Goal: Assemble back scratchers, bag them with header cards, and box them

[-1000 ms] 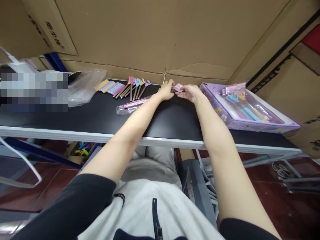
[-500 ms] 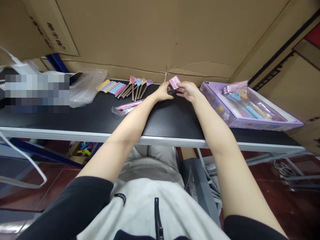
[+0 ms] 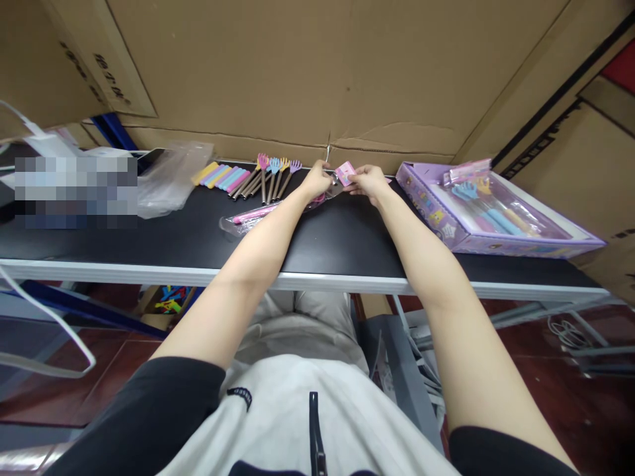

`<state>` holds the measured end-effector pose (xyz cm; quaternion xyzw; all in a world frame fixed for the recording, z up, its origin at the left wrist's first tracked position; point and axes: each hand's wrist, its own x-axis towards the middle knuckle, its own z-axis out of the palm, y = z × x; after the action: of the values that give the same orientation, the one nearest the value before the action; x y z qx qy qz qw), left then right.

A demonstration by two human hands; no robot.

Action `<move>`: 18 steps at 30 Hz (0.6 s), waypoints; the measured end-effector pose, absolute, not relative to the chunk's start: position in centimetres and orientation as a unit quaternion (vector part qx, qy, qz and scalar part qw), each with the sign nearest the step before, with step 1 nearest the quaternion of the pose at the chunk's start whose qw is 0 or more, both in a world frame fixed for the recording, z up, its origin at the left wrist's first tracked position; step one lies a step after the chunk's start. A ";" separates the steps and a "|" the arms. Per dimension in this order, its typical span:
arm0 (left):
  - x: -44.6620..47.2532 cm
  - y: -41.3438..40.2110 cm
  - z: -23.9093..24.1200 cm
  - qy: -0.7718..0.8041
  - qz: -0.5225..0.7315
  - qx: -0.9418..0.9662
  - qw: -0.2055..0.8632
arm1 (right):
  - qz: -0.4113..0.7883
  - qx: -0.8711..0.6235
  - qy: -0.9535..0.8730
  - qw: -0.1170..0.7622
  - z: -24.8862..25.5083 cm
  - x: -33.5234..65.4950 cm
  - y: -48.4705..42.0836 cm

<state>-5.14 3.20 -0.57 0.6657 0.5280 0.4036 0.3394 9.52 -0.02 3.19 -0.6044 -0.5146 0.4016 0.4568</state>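
R hand (image 3: 368,182) pinches small pink card (image 3: 345,172), now lower than 0.5 s ago, near right end of clear plastic bag (image 3: 229,227) on black tabletop (image 3: 342,246); L hand (image 3: 315,180) is at bag, grip I cannot tell; so both items seem handled together.

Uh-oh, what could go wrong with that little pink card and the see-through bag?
The right hand holds the pink card by one side, so it might slip. The clear bag looks thin, so it could crumple or tear if pulled hard. The claw-ended rods lie loose near the left hand, so a bump might scatter them.
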 end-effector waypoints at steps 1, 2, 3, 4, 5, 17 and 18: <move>-5.2 3.4 -0.6 0.530 0.403 0.668 0.334 | 0.397 -0.607 -0.520 0.451 3.2 9.5 -0.1; -5.3 3.6 -0.7 0.530 0.402 0.670 0.330 | 0.394 -0.608 -0.527 0.444 3.2 9.5 -0.1; -5.4 3.8 -0.8 0.529 0.401 0.673 0.327 | 0.392 -0.608 -0.532 0.440 3.3 9.5 -0.2; -5.4 3.9 -0.9 0.527 0.401 0.675 0.326 | 0.390 -0.607 -0.537 0.437 3.3 9.5 -0.2; -5.5 4.0 -1.0 0.524 0.403 0.675 0.329 | 0.388 -0.606 -0.540 0.437 3.3 9.4 -0.3; -4.8 2.0 0.3 0.484 0.514 0.547 0.450 | 0.395 -0.574 -0.557 0.452 2.7 9.5 0.4; -4.9 1.9 0.4 0.482 0.516 0.544 0.453 | 0.397 -0.567 -0.563 0.452 2.6 9.5 0.5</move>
<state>-4.85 1.89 0.36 0.5440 0.4822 0.5161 0.4530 9.52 0.48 2.59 -0.5666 -0.5633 0.3969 0.4518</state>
